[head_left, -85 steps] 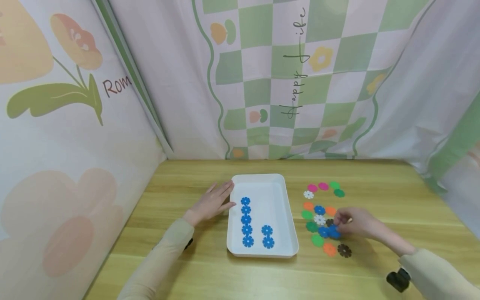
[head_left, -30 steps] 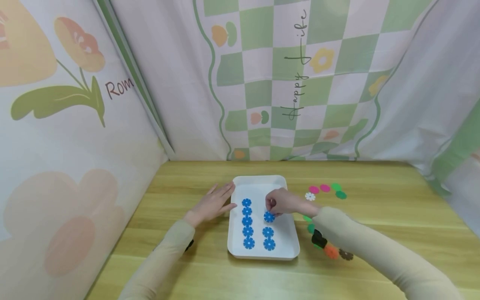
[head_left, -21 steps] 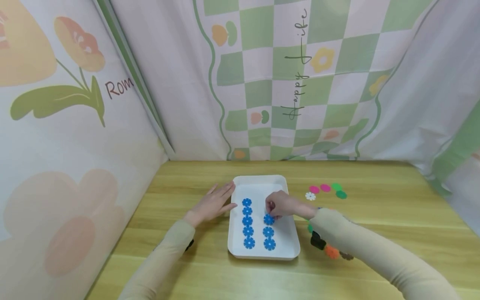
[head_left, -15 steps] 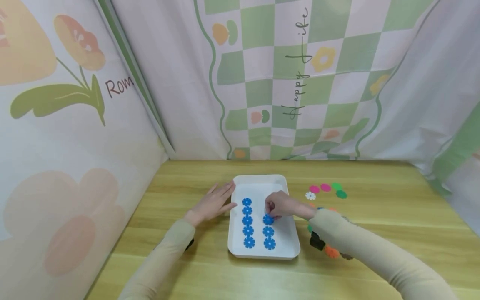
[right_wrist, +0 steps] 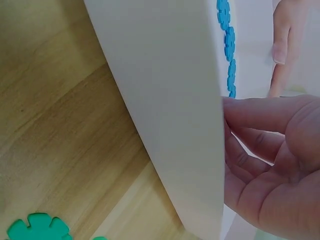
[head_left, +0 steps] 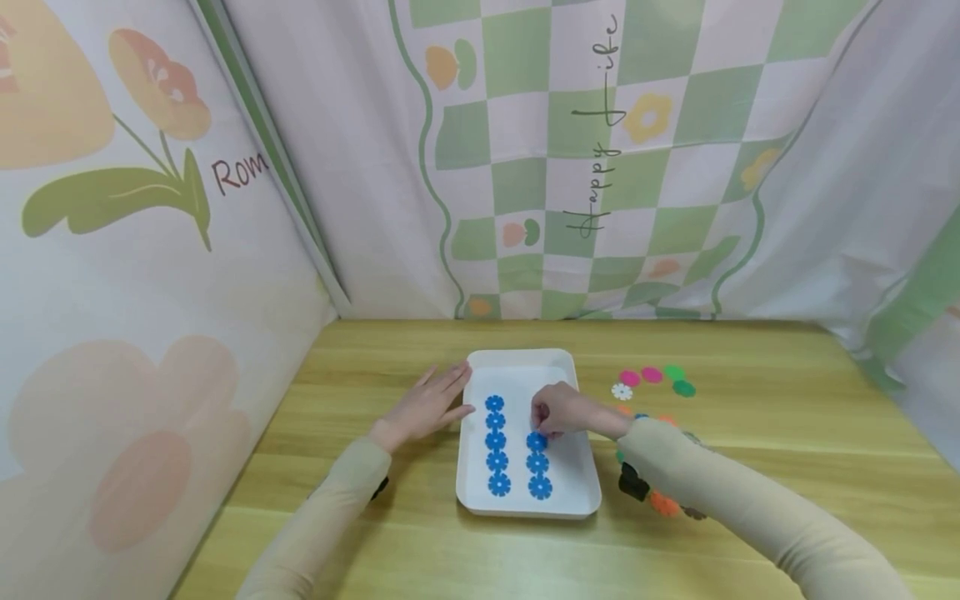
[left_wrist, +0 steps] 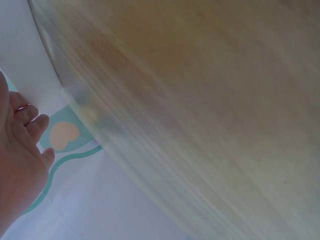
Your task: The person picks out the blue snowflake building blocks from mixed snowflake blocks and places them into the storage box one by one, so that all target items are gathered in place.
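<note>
A white tray (head_left: 519, 367) lies on the table with blue snowflake discs in two columns. The left column (head_left: 496, 440) is longer; the right column (head_left: 538, 475) has two discs below the one at my right hand (head_left: 564, 410). Thumb and fingers of that hand pinch this blue snowflake disc (head_left: 536, 442), close against the column's top. In the right wrist view the tray's side wall (right_wrist: 165, 110) hides the fingertips. My left hand (head_left: 424, 407) rests at the tray's left rim, fingers extended; in the left wrist view part of the left hand (left_wrist: 22, 150) shows at the edge.
Right of the tray, pink discs (head_left: 652, 375), a white disc (head_left: 622, 391) and green discs (head_left: 684, 388) lie on the wooden table (head_left: 375, 533). My right sleeve (head_left: 720, 483) covers much of the nearer group, where an orange disc (head_left: 664, 503) shows. A printed curtain stands behind.
My right hand has carried a blue disc from the loose ones at the right into the tray, then lowered it toward the right column. The left hand stays at the rim.
</note>
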Tool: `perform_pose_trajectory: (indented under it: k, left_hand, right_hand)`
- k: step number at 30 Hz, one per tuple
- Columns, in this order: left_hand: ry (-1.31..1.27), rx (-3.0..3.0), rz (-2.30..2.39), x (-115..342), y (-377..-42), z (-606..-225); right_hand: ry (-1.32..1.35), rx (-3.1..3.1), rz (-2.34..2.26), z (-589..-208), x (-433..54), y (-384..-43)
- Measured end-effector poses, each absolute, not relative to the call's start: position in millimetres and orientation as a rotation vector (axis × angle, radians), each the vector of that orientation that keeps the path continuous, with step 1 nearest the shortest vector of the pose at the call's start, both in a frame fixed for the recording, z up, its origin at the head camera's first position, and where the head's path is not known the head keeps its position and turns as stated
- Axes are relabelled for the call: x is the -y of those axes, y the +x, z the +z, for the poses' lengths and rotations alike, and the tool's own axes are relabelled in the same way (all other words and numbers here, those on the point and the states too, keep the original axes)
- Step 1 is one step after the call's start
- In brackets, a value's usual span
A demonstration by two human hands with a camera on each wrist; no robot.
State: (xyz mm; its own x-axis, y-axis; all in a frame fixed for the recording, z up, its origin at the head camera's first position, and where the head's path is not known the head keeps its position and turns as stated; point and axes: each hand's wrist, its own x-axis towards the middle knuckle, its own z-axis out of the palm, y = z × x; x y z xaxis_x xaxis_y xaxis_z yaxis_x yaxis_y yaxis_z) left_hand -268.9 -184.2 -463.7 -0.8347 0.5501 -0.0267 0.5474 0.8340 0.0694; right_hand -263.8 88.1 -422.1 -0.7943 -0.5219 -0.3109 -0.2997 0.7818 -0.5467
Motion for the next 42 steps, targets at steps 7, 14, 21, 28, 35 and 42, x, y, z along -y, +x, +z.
perform_pose_trajectory:
  k: [7,14,21,28,35,42]
  left_hand:
    - [0.882,-2.953,0.106,183.3,-269.1,-463.2]
    - [0.871,-2.963,0.111,184.0,-267.9,-462.8]
    - [0.892,-2.966,0.143,183.1,-265.5,-460.0]
    - [0.893,-2.961,0.13,181.5,-264.6,-458.2]
    - [0.898,-2.961,0.123,182.0,-263.8,-457.5]
    - [0.904,-2.965,0.117,182.7,-264.7,-459.4]
  right_hand:
    - [-0.667,-2.546,-0.714,-414.5,-96.2,-264.9]
    - [-0.713,-2.523,-0.812,-393.7,-119.9,-265.7]
    - [-0.768,-2.593,-0.885,-386.4,-157.1,-258.4]
    - [-0.694,-2.665,-0.824,-393.8,-199.1,-258.3]
    - [-0.603,-2.649,-0.851,-405.7,-226.4,-267.4]
    - [-0.706,-2.67,-0.781,-415.0,-240.0,-273.6]
